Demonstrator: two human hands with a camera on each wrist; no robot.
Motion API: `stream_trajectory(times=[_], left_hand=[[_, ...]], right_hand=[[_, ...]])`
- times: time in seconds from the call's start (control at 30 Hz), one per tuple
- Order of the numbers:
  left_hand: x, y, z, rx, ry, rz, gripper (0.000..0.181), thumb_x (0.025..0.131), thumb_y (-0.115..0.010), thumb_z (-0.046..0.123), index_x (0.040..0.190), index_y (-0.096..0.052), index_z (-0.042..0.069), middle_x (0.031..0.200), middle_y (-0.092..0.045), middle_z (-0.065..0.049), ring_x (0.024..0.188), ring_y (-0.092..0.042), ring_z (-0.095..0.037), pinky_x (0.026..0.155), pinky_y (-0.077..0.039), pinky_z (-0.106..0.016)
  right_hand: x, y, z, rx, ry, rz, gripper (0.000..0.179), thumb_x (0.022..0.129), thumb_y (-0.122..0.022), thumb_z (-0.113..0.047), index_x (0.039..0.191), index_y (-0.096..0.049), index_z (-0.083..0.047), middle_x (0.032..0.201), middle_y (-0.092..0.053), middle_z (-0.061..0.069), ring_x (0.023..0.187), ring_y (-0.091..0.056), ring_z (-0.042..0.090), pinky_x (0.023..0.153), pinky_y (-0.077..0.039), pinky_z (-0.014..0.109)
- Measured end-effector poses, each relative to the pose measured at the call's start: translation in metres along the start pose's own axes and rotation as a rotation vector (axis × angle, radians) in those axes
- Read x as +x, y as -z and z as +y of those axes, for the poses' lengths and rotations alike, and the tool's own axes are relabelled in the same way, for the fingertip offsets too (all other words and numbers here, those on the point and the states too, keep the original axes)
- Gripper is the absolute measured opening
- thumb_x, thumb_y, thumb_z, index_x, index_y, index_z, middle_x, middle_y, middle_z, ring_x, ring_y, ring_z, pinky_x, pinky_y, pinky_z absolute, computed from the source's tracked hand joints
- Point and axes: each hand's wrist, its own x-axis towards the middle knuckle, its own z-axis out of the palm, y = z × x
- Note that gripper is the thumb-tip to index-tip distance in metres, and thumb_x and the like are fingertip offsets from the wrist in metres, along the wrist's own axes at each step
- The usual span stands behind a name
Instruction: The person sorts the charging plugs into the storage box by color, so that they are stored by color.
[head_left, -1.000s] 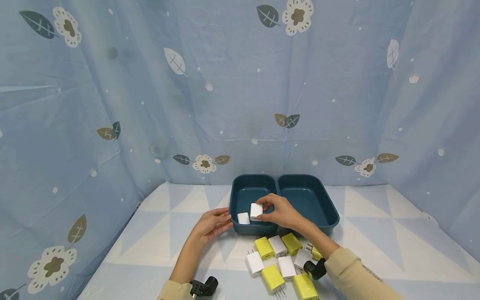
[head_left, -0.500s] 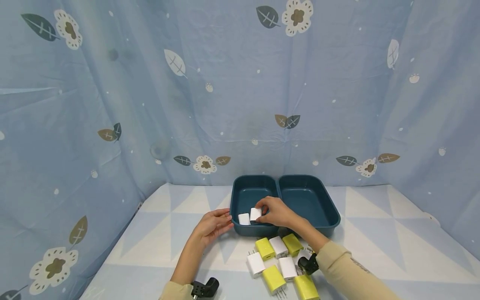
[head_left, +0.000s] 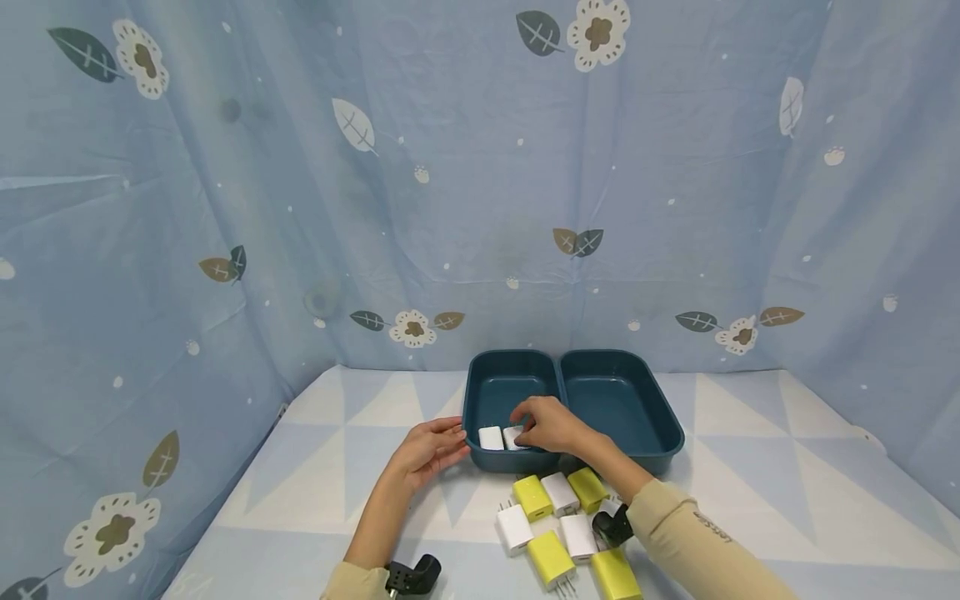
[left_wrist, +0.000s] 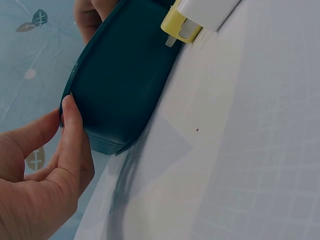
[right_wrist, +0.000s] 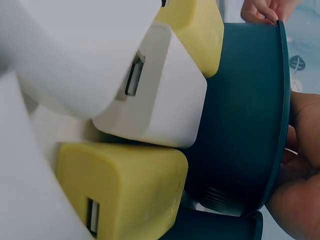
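Two dark teal bins stand side by side, the left bin (head_left: 480,461) and the right bin (head_left: 660,457). My left hand (head_left: 426,452) pinches the left bin's rim between thumb and fingers, plain in the left wrist view. Inside that bin, at its near end, a white charger (head_left: 491,438) lies beside a second white charger (head_left: 512,437). My right hand (head_left: 553,427) reaches over the near wall and holds this second charger with curled fingers, which partly cover it. In the right wrist view the bin wall hides the fingertips and the charger.
In front of the bins lies a group of USB wall chargers, among them a yellow charger (head_left: 551,559) and a white charger (head_left: 514,529), several with prongs showing. A patterned cloth (head_left: 300,500) covers the table. A blue floral curtain (head_left: 480,167) hangs behind.
My right hand has lowered the second white charger to the left bin's floor, beside the first. My left hand stays at the rim.
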Motion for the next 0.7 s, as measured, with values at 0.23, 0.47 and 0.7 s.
stream_trajectory(times=[0.23,0.47,0.7], left_hand=[[-0.001,0.0,0.0,0.001,0.0,-0.005,0.047,0.095,-0.058,-0.009,0.138,-0.042,-0.016,0.123,-0.054,-0.025,0.088,-0.066,-0.019,0.084,-0.058,-0.033],[0.0,-0.001,0.0,0.004,0.01,0.021,0.045,0.095,-0.058,-0.008,0.137,-0.046,-0.014,0.124,-0.055,-0.024,0.089,-0.066,-0.02,0.085,-0.058,-0.034],[0.0,-0.001,0.0,0.005,0.008,0.013,0.045,0.095,-0.058,-0.008,0.137,-0.045,-0.014,0.124,-0.055,-0.024,0.09,-0.066,-0.02,0.085,-0.058,-0.034]], right_hand=[[-0.003,0.0,-0.001,0.057,0.049,0.018,0.033,0.087,-0.076,-0.006,0.117,-0.067,0.005,0.111,-0.065,0.015,0.086,-0.067,0.021,0.066,-0.057,0.026],[-0.012,0.008,-0.007,0.113,0.116,0.043,0.037,0.089,-0.075,-0.012,0.121,-0.066,0.003,0.118,-0.064,0.017,0.09,-0.066,0.021,0.067,-0.056,0.025],[-0.027,0.012,-0.019,0.17,0.125,0.016,0.039,0.09,-0.075,-0.016,0.126,-0.065,-0.005,0.123,-0.063,0.015,0.092,-0.064,0.016,0.072,-0.055,0.027]])
